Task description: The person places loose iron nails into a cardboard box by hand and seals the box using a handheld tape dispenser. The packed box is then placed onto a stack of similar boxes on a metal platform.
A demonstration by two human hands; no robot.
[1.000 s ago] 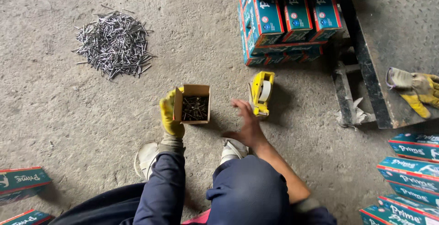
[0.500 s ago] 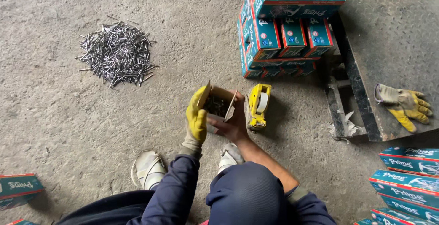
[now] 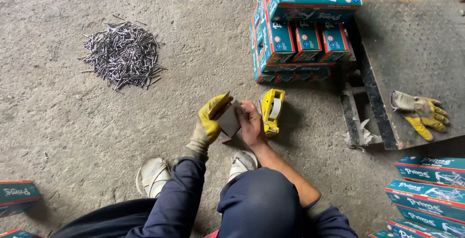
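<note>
- Left hand, yellow-gloved: fingers closed on small cardboard box.
- Right hand, bare: fingers curled round same box.
- Yellow tape dispenser: just beside, on floor.

Single head view, steeply downward, near, over concrete floor

small brown box in hands | teal cartons stacked beyond
</note>
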